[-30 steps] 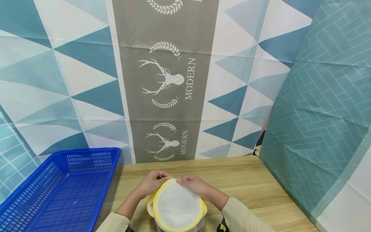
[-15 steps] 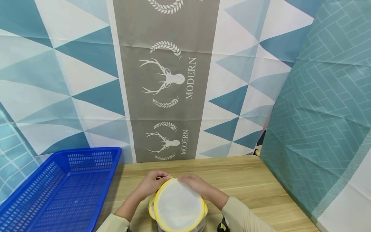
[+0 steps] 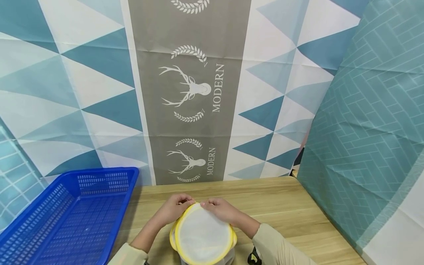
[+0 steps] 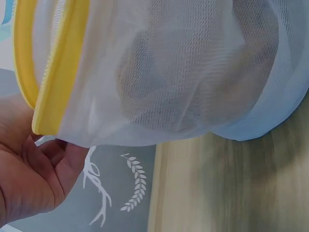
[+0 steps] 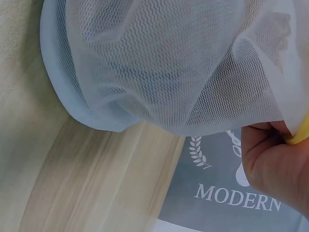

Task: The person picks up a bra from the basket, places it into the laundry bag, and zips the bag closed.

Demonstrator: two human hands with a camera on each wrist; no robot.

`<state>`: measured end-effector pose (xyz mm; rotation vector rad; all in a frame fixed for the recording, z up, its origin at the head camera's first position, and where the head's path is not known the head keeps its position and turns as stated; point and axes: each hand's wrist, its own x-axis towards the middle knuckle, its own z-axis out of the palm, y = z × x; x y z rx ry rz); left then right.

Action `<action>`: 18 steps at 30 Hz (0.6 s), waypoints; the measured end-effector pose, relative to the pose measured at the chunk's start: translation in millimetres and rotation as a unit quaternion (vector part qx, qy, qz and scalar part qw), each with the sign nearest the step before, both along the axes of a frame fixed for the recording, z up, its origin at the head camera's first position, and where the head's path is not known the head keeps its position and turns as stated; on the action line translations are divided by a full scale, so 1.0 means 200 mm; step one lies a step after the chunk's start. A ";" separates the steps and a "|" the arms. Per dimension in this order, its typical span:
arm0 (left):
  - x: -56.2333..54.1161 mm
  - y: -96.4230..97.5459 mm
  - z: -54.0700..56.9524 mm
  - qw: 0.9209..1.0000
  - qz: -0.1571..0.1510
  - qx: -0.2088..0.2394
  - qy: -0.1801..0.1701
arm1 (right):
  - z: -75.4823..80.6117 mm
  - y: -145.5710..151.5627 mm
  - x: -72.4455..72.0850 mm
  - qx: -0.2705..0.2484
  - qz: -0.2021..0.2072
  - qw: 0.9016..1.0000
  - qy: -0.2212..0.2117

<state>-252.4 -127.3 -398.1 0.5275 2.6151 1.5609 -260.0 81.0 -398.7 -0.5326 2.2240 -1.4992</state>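
Note:
A round white mesh laundry bag [image 3: 203,233] with yellow trim stands on the table in front of me. Through its mesh wall [image 4: 183,72] darker contents show, their kind blurred by the netting. A zipper [image 4: 54,38] runs along the yellow band in the left wrist view. My left hand [image 3: 177,209] pinches the far edge of the trim on the left side. Just to its right, my right hand [image 3: 221,211] grips the same yellow rim, thumb on top of the lid. In the right wrist view, the right hand's fingers [image 5: 263,145] curl under the bag's edge.
A blue plastic basket [image 3: 114,217] with perforated walls sits left of the bag. The wooden table [image 3: 285,221] ends at a patterned cloth backdrop [image 3: 188,110], and a teal cloth [image 3: 367,129] hangs along the right. A black item [image 3: 254,257] lies by the right sleeve.
Both hands stay at the rim. The right thumb and fingers have shifted slightly along the edge, lifting flat and then bending again. The bag has barely moved.

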 end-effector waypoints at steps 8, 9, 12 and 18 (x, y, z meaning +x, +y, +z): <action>0.04 0.01 0.02 0.999 0.024 -0.018 -0.018 | 0.02 0.02 0.01 0.084 0.015 0.992 0.094; 0.04 0.02 0.03 0.999 0.028 -0.020 -0.020 | 0.02 0.02 0.01 0.094 0.015 0.990 0.104; 0.05 0.03 0.03 0.999 0.040 -0.022 -0.027 | 0.03 0.02 0.02 0.109 0.014 0.986 0.122; 0.04 0.05 0.05 0.998 0.062 -0.019 -0.013 | 0.04 0.02 0.02 0.094 -0.006 0.987 0.128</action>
